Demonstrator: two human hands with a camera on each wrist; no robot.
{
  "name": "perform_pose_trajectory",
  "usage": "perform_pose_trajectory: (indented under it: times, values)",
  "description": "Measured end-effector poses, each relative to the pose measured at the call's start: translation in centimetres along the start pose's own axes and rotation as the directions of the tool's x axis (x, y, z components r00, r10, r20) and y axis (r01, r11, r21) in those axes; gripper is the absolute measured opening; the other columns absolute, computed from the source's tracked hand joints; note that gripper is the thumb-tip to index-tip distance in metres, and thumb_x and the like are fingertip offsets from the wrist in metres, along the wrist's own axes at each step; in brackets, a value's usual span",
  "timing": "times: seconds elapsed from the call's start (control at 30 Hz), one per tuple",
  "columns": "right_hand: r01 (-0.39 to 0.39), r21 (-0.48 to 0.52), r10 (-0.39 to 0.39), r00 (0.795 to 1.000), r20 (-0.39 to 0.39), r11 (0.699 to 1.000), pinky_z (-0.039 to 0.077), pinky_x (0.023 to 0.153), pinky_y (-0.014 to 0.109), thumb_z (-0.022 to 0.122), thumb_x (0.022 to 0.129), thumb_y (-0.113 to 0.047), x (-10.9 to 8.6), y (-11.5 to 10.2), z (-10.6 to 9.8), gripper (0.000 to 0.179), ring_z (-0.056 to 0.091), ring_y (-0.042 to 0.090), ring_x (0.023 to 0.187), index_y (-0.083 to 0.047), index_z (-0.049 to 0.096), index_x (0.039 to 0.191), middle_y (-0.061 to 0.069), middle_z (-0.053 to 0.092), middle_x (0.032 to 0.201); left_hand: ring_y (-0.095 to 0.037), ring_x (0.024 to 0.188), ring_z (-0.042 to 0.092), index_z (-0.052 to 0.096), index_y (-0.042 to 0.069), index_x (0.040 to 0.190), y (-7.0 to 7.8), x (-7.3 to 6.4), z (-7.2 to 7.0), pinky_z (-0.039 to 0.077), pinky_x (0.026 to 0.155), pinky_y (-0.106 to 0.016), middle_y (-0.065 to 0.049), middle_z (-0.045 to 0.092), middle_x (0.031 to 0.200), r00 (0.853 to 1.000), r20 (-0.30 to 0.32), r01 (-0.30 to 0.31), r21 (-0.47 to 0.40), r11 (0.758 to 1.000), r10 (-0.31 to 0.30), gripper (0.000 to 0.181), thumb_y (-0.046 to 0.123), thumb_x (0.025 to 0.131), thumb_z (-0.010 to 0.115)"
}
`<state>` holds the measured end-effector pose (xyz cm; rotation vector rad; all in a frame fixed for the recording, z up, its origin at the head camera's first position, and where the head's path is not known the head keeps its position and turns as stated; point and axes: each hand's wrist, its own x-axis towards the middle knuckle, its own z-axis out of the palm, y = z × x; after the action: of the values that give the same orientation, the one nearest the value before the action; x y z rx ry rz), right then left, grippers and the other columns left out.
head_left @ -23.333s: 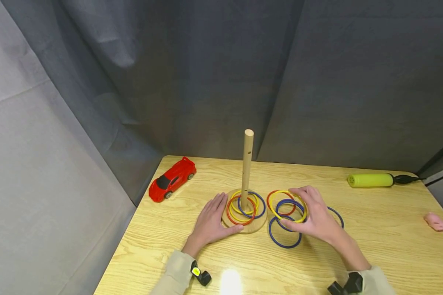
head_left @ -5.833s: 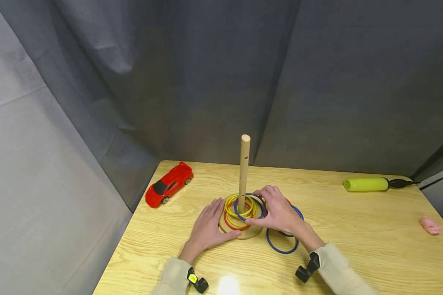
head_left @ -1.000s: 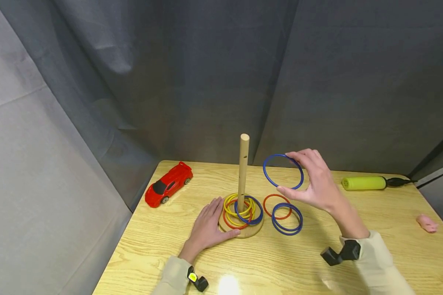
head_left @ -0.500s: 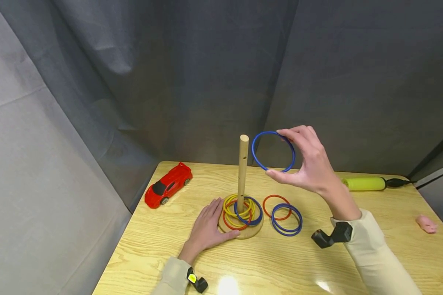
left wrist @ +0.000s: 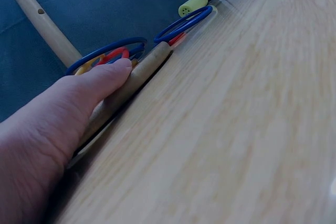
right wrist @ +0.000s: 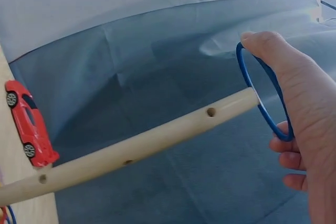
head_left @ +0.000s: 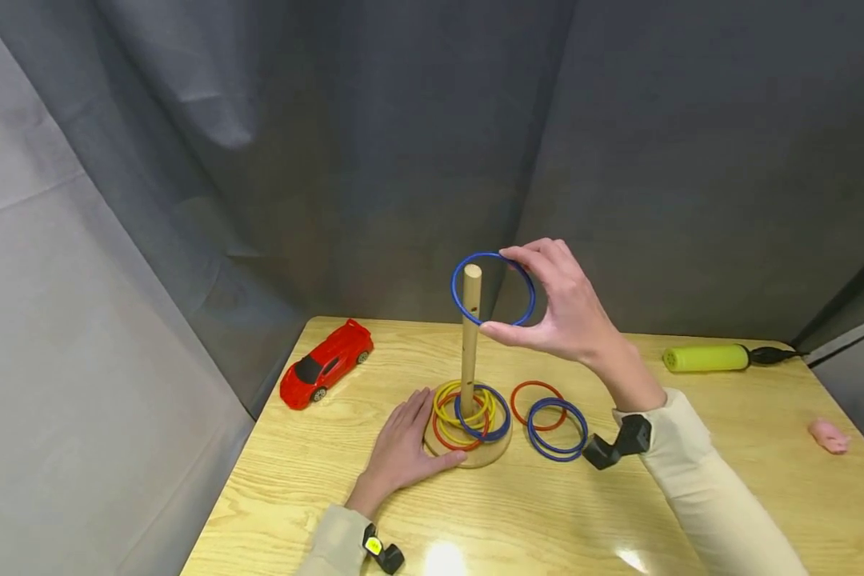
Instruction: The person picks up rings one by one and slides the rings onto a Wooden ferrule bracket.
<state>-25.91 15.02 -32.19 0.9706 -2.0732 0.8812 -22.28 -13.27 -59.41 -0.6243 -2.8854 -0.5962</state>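
My right hand pinches a blue ring between thumb and fingertips. In the head view the ring overlaps the top of the upright wooden post; in the right wrist view the post's tip is right at the ring's rim. Several yellow, red and blue rings lie around the foot of the post on its round base. My left hand rests against the base's left side with fingers extended, and its thumb lies along the base's rim.
To the right of the base lie a red ring and overlapping blue rings. A red toy car sits at the back left. A yellow-green pump and a small pink toy are on the table's right side.
My right hand has raised the blue ring from over the table's back and carried it left to the post's top. The left hand stays at the base.
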Motion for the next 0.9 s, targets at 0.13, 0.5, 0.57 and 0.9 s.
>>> perform_pose_trajectory:
  times: [0.13,0.5,0.57,0.9]
  values:
    - [-0.007,-0.012,0.008,0.997,0.076,1.0,0.045,0.087,0.041,0.094,0.064,-0.052,-0.6,0.1,1.2,0.088,0.052,0.024,0.105,-0.004,0.066,0.132,0.007,0.063,0.114,-0.025,0.16,0.019,0.023,0.011,0.167,0.1,0.0,0.0,0.023,0.129,-0.047,-0.007,0.024,0.173,1.0,0.006,0.009,-0.004,1.0,-0.009,0.124,0.095,0.08,0.048]
    - [-0.055,-0.011,0.056,0.985,0.165,0.998,0.048,0.09,0.045,0.094,0.065,-0.054,-3.3,0.5,3.4,0.089,0.052,0.024,0.11,-0.002,0.065,0.132,0.008,0.063,0.117,-0.028,0.159,0.023,0.026,0.009,0.166,0.2,0.0,-0.2,0.026,0.128,-0.049,-0.01,0.028,0.172,1.0,-0.01,-0.001,-0.001,1.0,0.001,0.125,0.095,0.079,0.049]
    - [-0.069,-0.017,0.071,0.981,0.178,0.997,0.049,0.091,0.045,0.094,0.065,-0.054,-3.9,0.6,3.9,0.089,0.053,0.023,0.11,-0.004,0.065,0.132,0.007,0.063,0.117,-0.028,0.159,0.023,0.026,0.009,0.166,0.3,0.0,-0.3,0.026,0.128,-0.049,-0.01,0.028,0.172,1.0,-0.009,0.001,-0.003,1.0,-0.001,0.125,0.095,0.079,0.05]
    - [-0.149,-0.055,0.158,0.954,0.253,0.987,0.051,0.089,0.047,0.091,0.065,-0.062,-8.3,1.3,6.6,0.091,0.055,0.024,0.109,-0.007,0.064,0.133,0.006,0.064,0.119,-0.026,0.16,0.022,0.024,0.009,0.167,0.4,0.1,-0.2,0.025,0.128,-0.046,-0.008,0.026,0.172,1.0,-0.001,0.004,0.026,1.0,-0.003,0.126,0.096,0.079,0.047]
